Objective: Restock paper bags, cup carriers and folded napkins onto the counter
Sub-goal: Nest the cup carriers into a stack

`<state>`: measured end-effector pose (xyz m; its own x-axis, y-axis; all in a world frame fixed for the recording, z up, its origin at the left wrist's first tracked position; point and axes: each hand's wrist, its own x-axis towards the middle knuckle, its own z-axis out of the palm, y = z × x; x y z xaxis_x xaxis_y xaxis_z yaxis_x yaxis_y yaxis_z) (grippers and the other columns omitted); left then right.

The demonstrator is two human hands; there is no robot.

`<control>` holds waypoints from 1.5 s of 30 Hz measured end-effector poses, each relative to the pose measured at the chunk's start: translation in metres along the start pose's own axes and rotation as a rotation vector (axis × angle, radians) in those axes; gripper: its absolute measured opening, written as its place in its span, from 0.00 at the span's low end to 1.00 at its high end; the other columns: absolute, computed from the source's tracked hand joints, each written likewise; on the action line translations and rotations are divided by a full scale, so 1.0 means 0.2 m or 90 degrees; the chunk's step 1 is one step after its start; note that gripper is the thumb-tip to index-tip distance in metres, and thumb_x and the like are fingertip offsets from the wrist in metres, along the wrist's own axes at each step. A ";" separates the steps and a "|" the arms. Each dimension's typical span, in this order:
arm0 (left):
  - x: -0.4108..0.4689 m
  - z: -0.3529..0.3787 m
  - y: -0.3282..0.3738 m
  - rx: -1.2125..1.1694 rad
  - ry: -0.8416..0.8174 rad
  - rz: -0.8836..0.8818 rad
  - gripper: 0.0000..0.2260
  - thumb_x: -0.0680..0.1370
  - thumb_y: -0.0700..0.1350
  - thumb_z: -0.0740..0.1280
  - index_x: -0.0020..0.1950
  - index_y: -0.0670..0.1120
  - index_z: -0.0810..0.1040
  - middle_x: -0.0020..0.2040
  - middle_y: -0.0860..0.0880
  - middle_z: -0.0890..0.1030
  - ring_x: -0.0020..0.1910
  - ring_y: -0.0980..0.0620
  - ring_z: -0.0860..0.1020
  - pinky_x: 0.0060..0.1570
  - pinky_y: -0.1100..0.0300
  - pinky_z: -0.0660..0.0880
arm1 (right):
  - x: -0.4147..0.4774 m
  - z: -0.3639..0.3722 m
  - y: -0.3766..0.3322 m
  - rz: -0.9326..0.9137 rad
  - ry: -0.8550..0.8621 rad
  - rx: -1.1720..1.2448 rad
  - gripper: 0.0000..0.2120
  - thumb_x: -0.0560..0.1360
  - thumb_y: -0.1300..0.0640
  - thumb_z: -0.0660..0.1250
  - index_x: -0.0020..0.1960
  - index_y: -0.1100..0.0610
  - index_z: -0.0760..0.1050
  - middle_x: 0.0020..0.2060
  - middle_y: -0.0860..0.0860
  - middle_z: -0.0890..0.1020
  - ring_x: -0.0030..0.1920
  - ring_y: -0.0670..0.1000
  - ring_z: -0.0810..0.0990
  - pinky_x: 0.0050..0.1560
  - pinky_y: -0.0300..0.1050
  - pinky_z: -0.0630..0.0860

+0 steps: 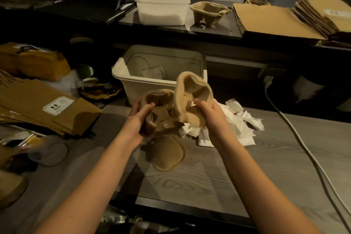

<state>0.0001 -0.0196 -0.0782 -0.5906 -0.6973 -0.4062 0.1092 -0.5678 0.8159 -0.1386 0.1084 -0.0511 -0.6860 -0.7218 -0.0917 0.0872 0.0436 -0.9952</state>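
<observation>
My left hand (137,121) grips a stack of brown pulp cup carriers (161,112) over the grey wooden table (218,173). My right hand (209,118) holds another cup carrier (191,91), tilted up and partly pulled off that stack. One more carrier (169,156) lies flat on the table below my hands. Crumpled white napkins (237,123) are heaped just right of my right hand. On the dark counter (212,30) behind stand a cup carrier (208,13) and flat brown paper bags (269,19).
A white bin (133,80) stands behind my hands. A lidded white tub (161,2) sits on the counter. More paper bags (43,106) lie at the left, and another stack (322,13) at the far right. A white cable (296,133) crosses the table's right side.
</observation>
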 end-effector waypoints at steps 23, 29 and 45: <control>0.04 -0.01 -0.09 0.088 -0.065 0.021 0.17 0.76 0.49 0.64 0.65 0.54 0.71 0.62 0.44 0.76 0.60 0.44 0.76 0.53 0.48 0.75 | 0.05 0.10 0.25 0.035 -0.035 -0.104 0.22 0.77 0.40 0.55 0.70 0.45 0.62 0.65 0.45 0.69 0.66 0.50 0.68 0.66 0.56 0.68; 0.07 -0.09 -0.02 0.007 0.015 0.012 0.17 0.78 0.51 0.62 0.67 0.56 0.68 0.60 0.44 0.76 0.58 0.43 0.75 0.48 0.47 0.76 | -0.06 0.06 0.50 0.056 -0.119 -0.445 0.24 0.76 0.42 0.60 0.67 0.53 0.67 0.65 0.53 0.68 0.67 0.54 0.65 0.65 0.49 0.66; 0.04 -0.11 -0.05 0.013 -0.004 -0.061 0.19 0.77 0.52 0.62 0.68 0.51 0.70 0.61 0.43 0.78 0.59 0.42 0.76 0.49 0.49 0.75 | -0.09 0.01 0.62 0.023 -0.070 -0.436 0.43 0.62 0.47 0.75 0.71 0.46 0.56 0.65 0.47 0.69 0.66 0.51 0.67 0.66 0.51 0.67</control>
<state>0.0119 -0.0299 -0.0992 -0.6024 -0.6379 -0.4798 0.0355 -0.6219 0.7823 -0.1130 0.1259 -0.1732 -0.6109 -0.7757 -0.1581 -0.3915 0.4696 -0.7913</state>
